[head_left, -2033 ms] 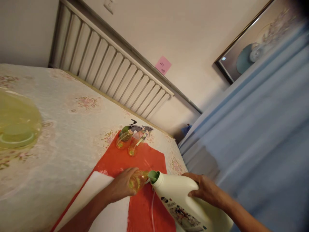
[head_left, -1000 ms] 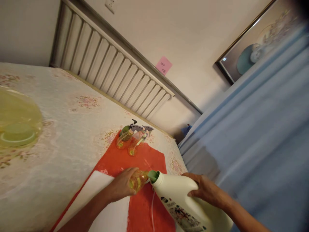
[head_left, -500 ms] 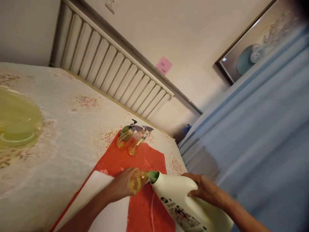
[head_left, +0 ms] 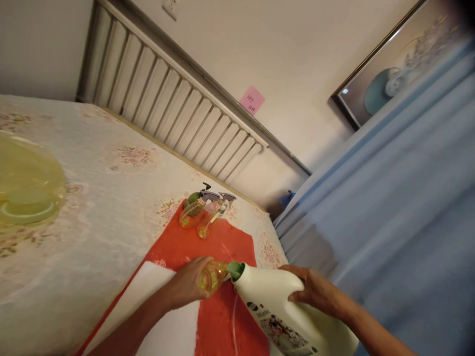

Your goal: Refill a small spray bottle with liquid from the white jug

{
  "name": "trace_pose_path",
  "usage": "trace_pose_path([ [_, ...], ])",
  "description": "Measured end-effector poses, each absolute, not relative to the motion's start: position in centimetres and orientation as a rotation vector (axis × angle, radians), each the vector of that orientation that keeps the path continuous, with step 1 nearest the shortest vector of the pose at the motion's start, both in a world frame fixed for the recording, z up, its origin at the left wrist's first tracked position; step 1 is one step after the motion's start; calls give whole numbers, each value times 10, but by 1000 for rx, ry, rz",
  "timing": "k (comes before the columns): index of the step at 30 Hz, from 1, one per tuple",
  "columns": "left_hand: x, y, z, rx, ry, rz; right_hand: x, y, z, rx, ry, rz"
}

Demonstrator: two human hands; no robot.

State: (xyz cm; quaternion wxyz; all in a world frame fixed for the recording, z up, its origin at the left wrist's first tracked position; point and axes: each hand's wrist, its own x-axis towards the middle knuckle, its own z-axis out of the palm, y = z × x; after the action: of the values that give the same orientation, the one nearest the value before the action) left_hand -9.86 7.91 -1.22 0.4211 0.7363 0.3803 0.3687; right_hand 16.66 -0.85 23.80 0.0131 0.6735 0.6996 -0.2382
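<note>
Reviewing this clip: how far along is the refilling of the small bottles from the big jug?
Done, apparently: two spray bottles with liquid and heads on stand on the red cloth. In hand: left hand grips a small yellow bottle; right hand tips the white jug spout to it. Left: capping; no cap visible.

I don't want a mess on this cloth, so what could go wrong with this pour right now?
The big white jug, tipped by the right hand, meets only the narrow mouth of the small yellow bottle in the left hand; liquid could miss or overflow onto the red mat.
</note>
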Motion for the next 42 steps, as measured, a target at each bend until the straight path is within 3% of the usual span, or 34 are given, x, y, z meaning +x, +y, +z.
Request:
trace_pose_path([
  [42, -102, 76, 0, 1824, 932, 903, 166, -10, 238, 2099, 2170, -754],
])
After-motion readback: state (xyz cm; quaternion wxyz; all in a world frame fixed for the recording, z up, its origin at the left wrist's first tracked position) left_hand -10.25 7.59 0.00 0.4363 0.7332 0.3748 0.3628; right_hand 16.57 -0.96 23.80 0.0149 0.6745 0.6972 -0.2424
